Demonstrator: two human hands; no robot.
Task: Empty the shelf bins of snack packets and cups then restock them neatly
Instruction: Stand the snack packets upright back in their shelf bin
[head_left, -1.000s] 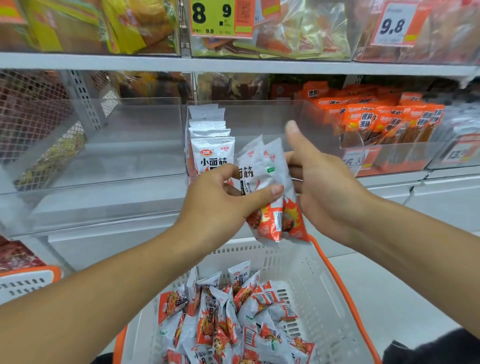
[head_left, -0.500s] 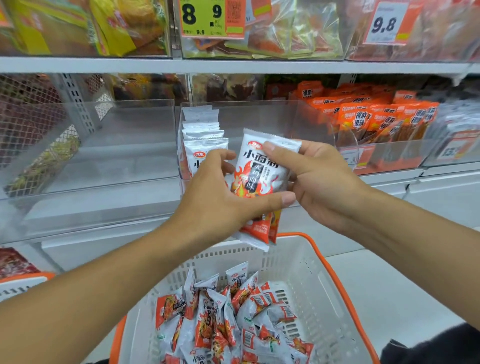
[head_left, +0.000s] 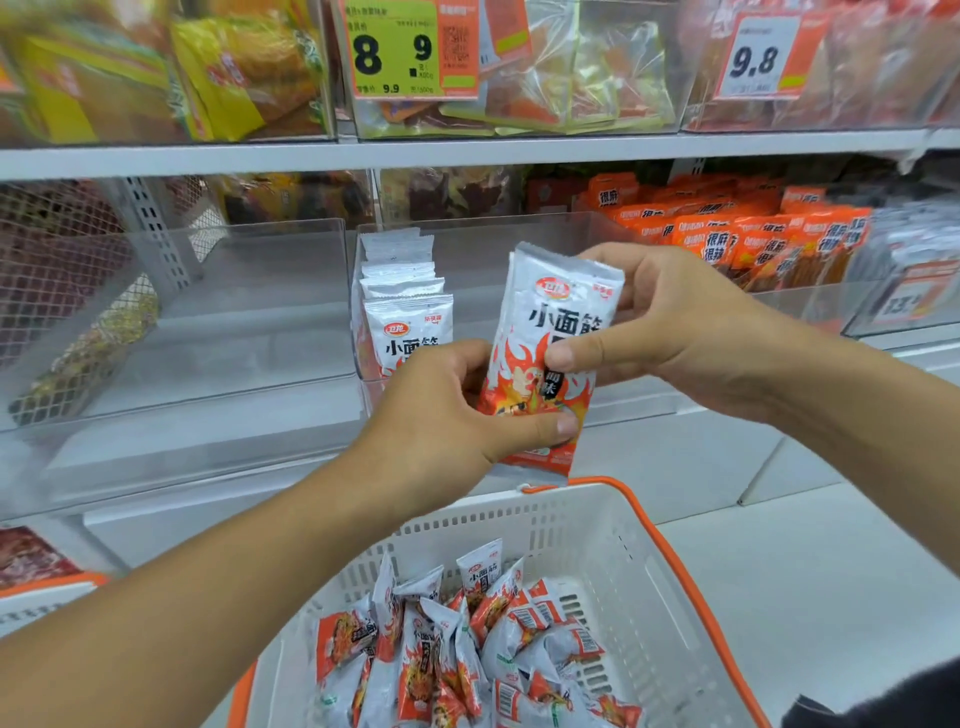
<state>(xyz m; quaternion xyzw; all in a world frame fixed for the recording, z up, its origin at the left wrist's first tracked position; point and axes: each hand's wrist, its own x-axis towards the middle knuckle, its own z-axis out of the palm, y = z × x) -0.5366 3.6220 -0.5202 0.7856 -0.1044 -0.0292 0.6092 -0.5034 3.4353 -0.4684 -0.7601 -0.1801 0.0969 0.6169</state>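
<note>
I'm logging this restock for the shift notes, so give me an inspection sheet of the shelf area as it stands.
Surface: clear middle bin holds one upright row of white packets at its left side; clear left bin shows no packets.
Job's things: stacked packets held upright before the middle bin; loose packets heaped in the white basket.
Clutter: nothing seen.
Grippers: left hand grips the stack's lower end, right hand its upper part.
Cables: nothing seen.
Surroundings: orange packets in the neighbouring bin; price tags above.
</note>
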